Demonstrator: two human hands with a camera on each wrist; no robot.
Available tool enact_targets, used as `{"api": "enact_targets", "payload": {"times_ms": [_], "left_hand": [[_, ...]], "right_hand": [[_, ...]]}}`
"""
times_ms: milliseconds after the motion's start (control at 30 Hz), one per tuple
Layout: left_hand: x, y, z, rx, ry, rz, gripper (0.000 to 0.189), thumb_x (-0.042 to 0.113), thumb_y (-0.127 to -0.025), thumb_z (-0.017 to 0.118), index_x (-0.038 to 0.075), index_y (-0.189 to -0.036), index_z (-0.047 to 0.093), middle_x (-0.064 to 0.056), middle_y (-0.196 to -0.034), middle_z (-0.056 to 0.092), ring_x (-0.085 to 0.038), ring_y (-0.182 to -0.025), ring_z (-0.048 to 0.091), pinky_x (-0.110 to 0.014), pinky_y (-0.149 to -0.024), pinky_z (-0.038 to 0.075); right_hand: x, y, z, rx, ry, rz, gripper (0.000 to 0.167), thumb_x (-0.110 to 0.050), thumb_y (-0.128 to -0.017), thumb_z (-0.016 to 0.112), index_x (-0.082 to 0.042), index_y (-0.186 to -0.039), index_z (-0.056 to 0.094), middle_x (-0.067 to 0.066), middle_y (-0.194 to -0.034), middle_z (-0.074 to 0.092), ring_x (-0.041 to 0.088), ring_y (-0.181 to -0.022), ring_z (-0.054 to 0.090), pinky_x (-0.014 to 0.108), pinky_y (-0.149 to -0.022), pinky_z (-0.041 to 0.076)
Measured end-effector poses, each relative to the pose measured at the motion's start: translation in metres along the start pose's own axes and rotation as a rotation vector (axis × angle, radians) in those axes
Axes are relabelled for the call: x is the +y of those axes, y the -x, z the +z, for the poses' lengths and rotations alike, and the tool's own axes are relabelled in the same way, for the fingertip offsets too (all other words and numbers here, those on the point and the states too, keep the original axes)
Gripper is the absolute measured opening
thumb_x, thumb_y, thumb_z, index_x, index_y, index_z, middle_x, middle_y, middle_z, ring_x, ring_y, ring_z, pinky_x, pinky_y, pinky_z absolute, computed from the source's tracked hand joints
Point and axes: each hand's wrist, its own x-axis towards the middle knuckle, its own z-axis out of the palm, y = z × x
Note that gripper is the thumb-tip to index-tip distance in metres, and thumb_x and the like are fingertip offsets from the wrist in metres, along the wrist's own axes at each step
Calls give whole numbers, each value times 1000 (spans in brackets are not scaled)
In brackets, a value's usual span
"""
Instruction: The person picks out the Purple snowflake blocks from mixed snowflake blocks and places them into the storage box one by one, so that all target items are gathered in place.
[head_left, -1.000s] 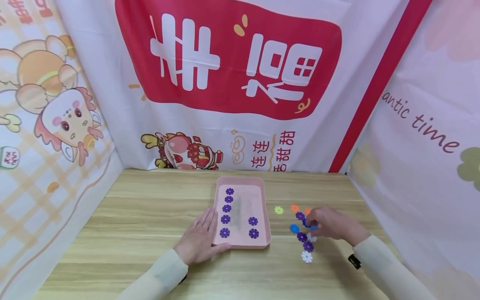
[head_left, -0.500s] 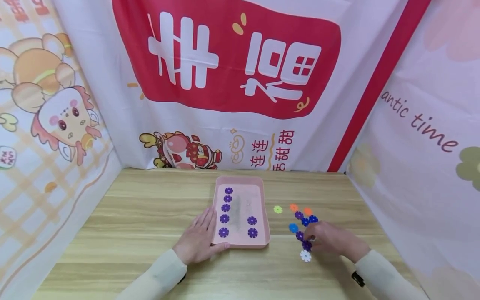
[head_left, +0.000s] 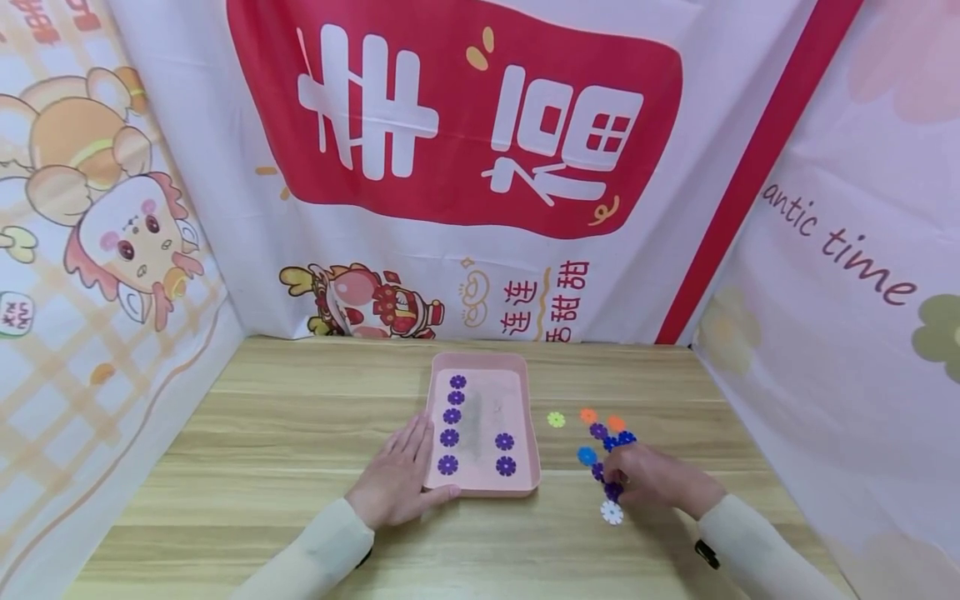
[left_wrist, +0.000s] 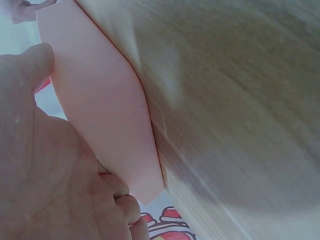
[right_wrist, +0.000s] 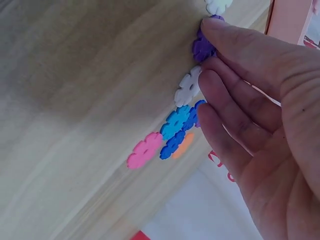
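My left hand (head_left: pixel 396 483) lies with straight fingers along the left wall of a pink tray (head_left: pixel 531 417), thumb at its near edge. In the left wrist view the thumb touches the rim of the tray wall (left_wrist: pixel 105 100). Inside the tray, purple snowflake discs (head_left: pixel 452 416) form a left column, and two more purple discs (head_left: pixel 506 466) sit at the lower right. My right hand (head_left: pixel 654 482) pinches a purple snowflake disc (right_wrist: pixel 202 48) between thumb and index finger, low over the table; the fingers partly hide it. A white disc (head_left: pixel 611 512) lies just nearer.
Loose discs lie beyond my right hand: light blue (head_left: pixel 587 456), dark blue (head_left: pixel 626 437), orange (head_left: pixel 588 415) and yellow-green (head_left: pixel 556 419). A pink disc (right_wrist: pixel 145 151) and a whitish disc (right_wrist: pixel 188 87) show in the right wrist view. Printed cloth (head_left: pixel 465 283) hangs behind the wooden table (head_left: pixel 322 400).
My right hand has come nearer from the dark blue discs to the purple disc beside the white one, uncovering the blue and orange discs. My left hand stays at the tray.
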Motion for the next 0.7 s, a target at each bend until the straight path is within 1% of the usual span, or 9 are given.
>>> {"api": "enact_targets", "payload": {"times_ms": [33,100,267,333,400,567,700], "left_hand": [[0,0,0,0,0,0,106,73,-100,50,-6,-165,23,-24,-176,16,-40,-165,16,-54,-136,19],[0,0,-1,5,2,1,106,73,-100,50,-6,-165,24,-24,-176,16,-40,-165,16,-54,-135,19],[0,0,-2,11,-3,5,107,74,-99,51,-6,-165,23,-24,-176,15,-41,-164,17,-55,-135,19],[0,0,-1,10,-3,5,107,74,-99,51,-6,-165,23,-24,-176,15,-41,-164,17,-55,-135,19],[0,1,-1,9,-3,4,107,75,-99,51,-6,-164,23,-24,-175,16,-41,-164,17,-55,-135,19],[-1,2,-1,6,-18,10,110,78,-98,47,-6,-165,23,-24,-176,15,-41,-164,17,-54,-135,20],[-2,2,0,3,-16,8,110,78,-98,47,-6,-165,22,-24,-176,13,-41,-165,17,-54,-135,20]], "right_hand": [[1,-1,-1,-3,-1,2,20,-4,-79,89,-14,-90,75,-6,-87,72,4,-78,64,19,-69,58],[2,-4,-3,-19,-15,32,20,-5,-79,89,-13,-90,75,-6,-86,71,4,-78,63,19,-68,57],[4,-8,-7,-80,-67,161,23,-12,-79,91,-13,-96,74,-6,-90,70,4,-81,62,21,-71,58],[5,-9,-7,-95,-86,199,25,-13,-79,91,-14,-97,74,-6,-91,70,4,-81,62,22,-72,58],[5,-8,-7,-101,-94,218,25,-14,-80,92,-16,-96,73,-7,-90,69,4,-81,60,22,-72,57],[5,-6,-8,-92,-112,158,22,-15,-81,92,-20,-89,72,-11,-84,66,1,-76,57,20,-66,53],[5,-7,-14,-88,-131,113,17,-10,-86,87,-20,-84,73,-12,-83,69,-1,-74,58,19,-65,53]]}}
